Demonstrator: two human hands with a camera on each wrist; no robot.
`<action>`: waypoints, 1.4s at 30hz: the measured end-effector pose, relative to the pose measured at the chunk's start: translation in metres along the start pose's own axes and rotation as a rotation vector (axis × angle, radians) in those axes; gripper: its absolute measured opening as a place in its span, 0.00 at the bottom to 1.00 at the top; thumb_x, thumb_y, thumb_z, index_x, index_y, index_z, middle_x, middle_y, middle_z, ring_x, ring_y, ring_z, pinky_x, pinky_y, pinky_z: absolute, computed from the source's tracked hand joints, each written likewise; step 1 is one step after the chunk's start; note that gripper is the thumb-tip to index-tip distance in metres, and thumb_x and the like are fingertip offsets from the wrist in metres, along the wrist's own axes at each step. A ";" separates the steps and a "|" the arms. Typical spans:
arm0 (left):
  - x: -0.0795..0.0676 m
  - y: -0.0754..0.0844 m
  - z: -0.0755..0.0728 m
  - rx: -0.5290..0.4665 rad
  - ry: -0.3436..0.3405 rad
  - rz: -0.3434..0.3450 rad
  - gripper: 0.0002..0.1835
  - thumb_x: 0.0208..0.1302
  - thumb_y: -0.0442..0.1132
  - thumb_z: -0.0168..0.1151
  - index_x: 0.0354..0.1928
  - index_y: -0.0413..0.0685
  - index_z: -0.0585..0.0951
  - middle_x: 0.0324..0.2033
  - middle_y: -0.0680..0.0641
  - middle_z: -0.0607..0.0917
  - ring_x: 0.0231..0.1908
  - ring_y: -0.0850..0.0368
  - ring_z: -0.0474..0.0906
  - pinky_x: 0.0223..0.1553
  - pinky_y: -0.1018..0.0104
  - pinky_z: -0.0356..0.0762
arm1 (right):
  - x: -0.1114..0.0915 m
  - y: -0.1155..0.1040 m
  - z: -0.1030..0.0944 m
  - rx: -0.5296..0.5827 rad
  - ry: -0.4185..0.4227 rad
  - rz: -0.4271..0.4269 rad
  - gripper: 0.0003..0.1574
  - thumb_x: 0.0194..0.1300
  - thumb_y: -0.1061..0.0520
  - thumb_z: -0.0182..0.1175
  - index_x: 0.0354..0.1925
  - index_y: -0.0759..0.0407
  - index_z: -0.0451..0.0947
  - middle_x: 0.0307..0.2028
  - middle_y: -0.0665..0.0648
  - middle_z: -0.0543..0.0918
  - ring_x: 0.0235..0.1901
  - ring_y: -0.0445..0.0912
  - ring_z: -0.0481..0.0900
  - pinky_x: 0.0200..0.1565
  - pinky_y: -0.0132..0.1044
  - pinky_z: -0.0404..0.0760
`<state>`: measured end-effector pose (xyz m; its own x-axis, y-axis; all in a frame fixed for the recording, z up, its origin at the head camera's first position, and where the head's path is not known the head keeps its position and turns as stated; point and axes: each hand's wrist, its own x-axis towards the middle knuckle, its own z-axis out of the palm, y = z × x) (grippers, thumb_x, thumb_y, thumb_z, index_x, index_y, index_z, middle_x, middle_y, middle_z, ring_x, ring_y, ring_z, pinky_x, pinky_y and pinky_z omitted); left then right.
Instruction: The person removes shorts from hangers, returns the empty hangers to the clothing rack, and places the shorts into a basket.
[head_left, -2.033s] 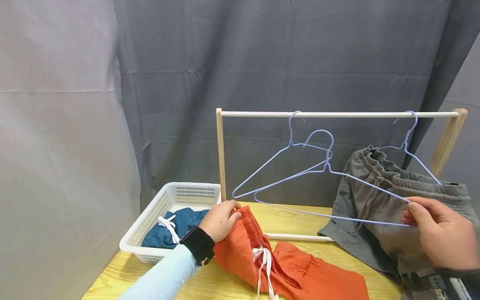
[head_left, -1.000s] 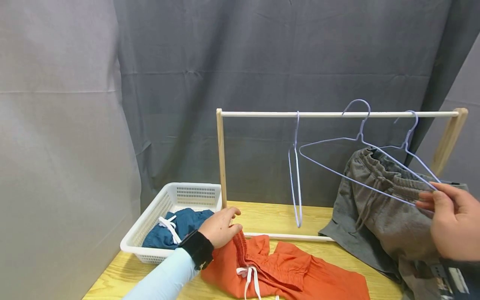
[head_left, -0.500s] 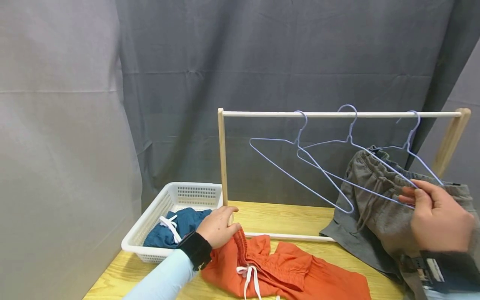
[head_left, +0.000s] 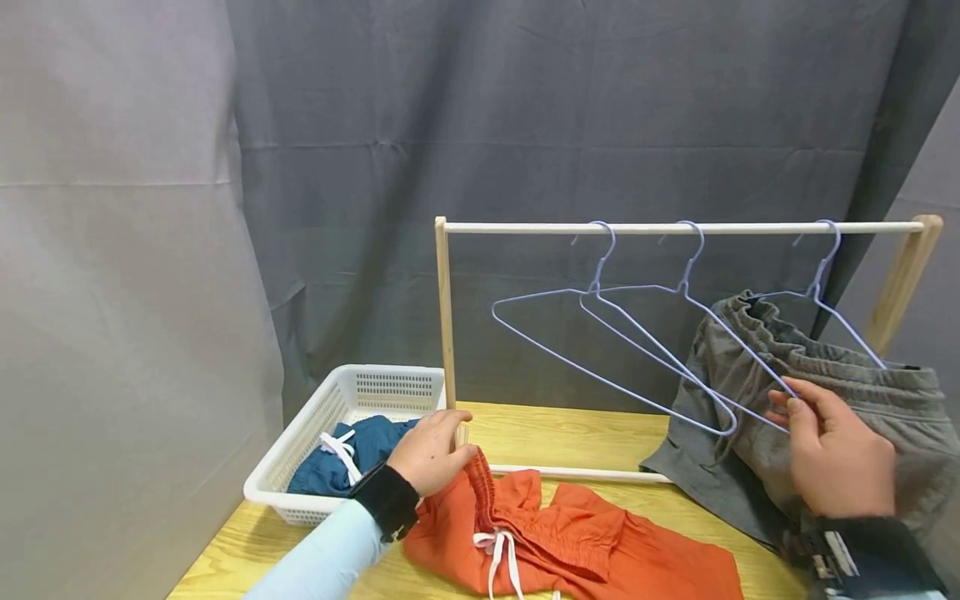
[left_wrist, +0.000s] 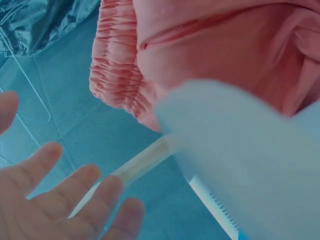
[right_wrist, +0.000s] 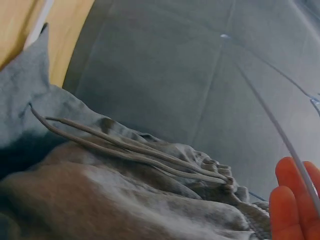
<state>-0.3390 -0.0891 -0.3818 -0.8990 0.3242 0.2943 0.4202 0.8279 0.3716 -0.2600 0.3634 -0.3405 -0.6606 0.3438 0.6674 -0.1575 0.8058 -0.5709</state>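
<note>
My right hand (head_left: pixel 840 450) pinches the lower right corner of a lavender wire hanger (head_left: pixel 686 282), whose hook now sits over the rack's rail (head_left: pixel 510 228). In the right wrist view its wire runs past my fingers (right_wrist: pixel 286 210). My left hand (head_left: pixel 429 454) is by the waistband of orange drawstring pants (head_left: pixel 585 542) lying on the table. Its fingers (left_wrist: pixel 82 177) spread loosely in the left wrist view, holding nothing. Grey drawstring pants (head_left: pixel 862 392) hang behind my right hand on another hanger (head_left: pixel 817 287).
A third, bare hanger (head_left: pixel 597 279) hangs left of the held one, the two overlapping. The rack's left post (head_left: pixel 444 317) stands close to my left hand. Beside it, a white basket (head_left: pixel 300 502) contains a dark teal garment (head_left: pixel 375 442). Grey curtain (head_left: pixel 360 167) closes the back.
My right hand has brought its hanger up from in front of the rack and onto the rail. The bare hanger swung and turned. My left hand lowered the orange waistband and let go.
</note>
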 end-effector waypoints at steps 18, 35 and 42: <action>-0.011 -0.020 -0.001 0.045 0.060 -0.028 0.28 0.69 0.56 0.60 0.66 0.51 0.76 0.65 0.45 0.77 0.64 0.43 0.72 0.63 0.42 0.69 | -0.024 0.025 0.019 -0.055 -0.264 0.037 0.40 0.75 0.38 0.54 0.72 0.61 0.65 0.56 0.67 0.83 0.33 0.12 0.61 0.43 0.52 0.74; -0.051 -0.073 -0.017 0.154 0.177 -0.156 0.33 0.66 0.57 0.65 0.67 0.49 0.76 0.68 0.38 0.72 0.69 0.37 0.64 0.64 0.31 0.61 | -0.025 0.022 0.020 -0.064 -0.236 0.004 0.36 0.74 0.40 0.57 0.67 0.61 0.71 0.54 0.65 0.84 0.31 0.14 0.64 0.35 0.36 0.68; -0.066 -0.109 -0.023 0.184 0.214 -0.219 0.34 0.66 0.57 0.64 0.67 0.44 0.75 0.68 0.33 0.70 0.69 0.32 0.61 0.65 0.29 0.57 | -0.027 0.023 0.021 -0.063 -0.258 0.002 0.35 0.74 0.39 0.56 0.67 0.60 0.72 0.53 0.66 0.84 0.31 0.16 0.64 0.36 0.43 0.70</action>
<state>-0.3223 -0.2109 -0.4218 -0.9110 0.0434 0.4101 0.1739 0.9421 0.2867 -0.2608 0.3624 -0.3812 -0.8274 0.2179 0.5177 -0.1151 0.8364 -0.5359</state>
